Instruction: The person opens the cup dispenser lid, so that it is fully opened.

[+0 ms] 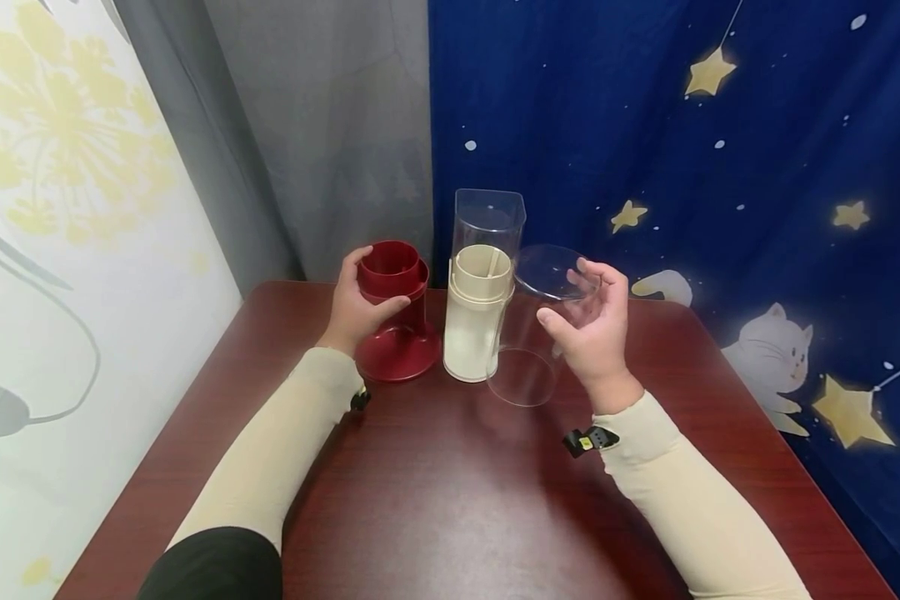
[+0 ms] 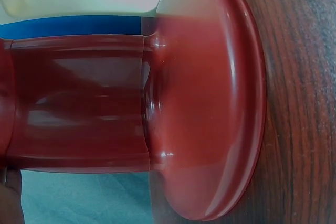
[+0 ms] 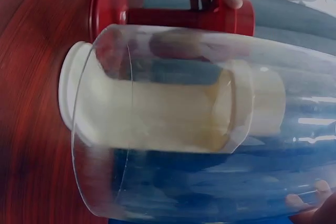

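L hand (image 1: 356, 310) – fingers grasping red holder (image 1: 414, 321); R hand (image 1: 598, 333) – fingers grasping clear cyl. (image 1: 523, 333). Head view: cream holder (image 1: 472, 337) btwn. them; R wrist view: mostly seen thru cyl. wall.

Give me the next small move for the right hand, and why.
Probably bring the clear cylinder toward the red stand: the right hand grips the cylinder, while the left hand holds the stand, whose round top is uncovered.
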Motion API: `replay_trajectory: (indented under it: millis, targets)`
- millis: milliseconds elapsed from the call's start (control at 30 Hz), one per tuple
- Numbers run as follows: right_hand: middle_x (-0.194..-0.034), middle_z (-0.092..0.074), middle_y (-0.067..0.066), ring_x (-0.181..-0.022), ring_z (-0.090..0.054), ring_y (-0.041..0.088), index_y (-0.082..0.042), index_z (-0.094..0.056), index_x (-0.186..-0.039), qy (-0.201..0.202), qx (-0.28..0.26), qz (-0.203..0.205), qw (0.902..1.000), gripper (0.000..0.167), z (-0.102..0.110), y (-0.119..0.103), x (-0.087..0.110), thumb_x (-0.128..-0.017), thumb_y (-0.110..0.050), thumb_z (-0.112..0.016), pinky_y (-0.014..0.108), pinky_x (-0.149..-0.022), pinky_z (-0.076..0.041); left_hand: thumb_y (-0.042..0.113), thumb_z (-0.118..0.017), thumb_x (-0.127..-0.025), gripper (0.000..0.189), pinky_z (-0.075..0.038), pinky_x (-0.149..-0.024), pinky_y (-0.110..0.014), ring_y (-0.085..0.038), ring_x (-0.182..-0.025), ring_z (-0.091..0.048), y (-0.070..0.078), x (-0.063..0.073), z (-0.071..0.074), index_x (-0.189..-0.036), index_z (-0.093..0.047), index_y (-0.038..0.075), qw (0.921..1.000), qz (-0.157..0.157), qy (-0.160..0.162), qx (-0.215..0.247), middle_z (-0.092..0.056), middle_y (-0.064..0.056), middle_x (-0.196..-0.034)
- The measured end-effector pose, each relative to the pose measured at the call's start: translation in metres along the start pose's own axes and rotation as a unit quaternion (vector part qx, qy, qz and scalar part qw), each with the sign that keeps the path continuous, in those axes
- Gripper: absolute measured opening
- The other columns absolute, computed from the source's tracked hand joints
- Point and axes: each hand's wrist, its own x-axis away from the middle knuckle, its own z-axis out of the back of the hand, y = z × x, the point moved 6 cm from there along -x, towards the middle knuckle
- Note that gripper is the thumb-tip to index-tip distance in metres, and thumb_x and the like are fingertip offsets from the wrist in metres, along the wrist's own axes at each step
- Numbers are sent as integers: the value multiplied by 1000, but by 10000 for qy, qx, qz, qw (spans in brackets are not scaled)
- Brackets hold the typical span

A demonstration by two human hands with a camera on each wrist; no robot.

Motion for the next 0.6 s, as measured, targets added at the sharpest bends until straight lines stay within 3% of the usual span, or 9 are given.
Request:
replay_trajectory:
  millis: [167, 367, 600]
  targets:
    - [-144, -49, 9, -133, -52, 27, -2, -45, -138, 224, 152, -116, 9996, 77, 8, 7, 1, -71, 13, -79, 25, -95, -59, 28, -93, -81, 96, -58, -102, -54, -23, -142, -45, -5, -1, 0, -157, -35, 32, 9999, -98, 50, -15, -47, 2, -157]
    - [-143, -49, 12, -132, -52, 26, 7, -38, -140, 466, 502, -229, 9974, 77, 19, 18, 2, -74, 16, -78, 22, -96, -58, 30, -93, -81, 94, -58, -101, -54, -23, -141, -46, -4, 0, 0, -156, -36, 35, 9998, -154, 63, -55, -47, 2, -156]
    - [-142, -49, 10, -132, -52, 25, 0, -42, -140, 732, 792, -200, 9940, 77, 29, 33, 1, -76, 13, -82, 23, -97, -58, 29, -93, -81, 95, -58, -102, -53, -22, -141, -46, -4, 0, 0, -156, -36, 34, 9999, -119, 78, -24, -47, 3, -156]
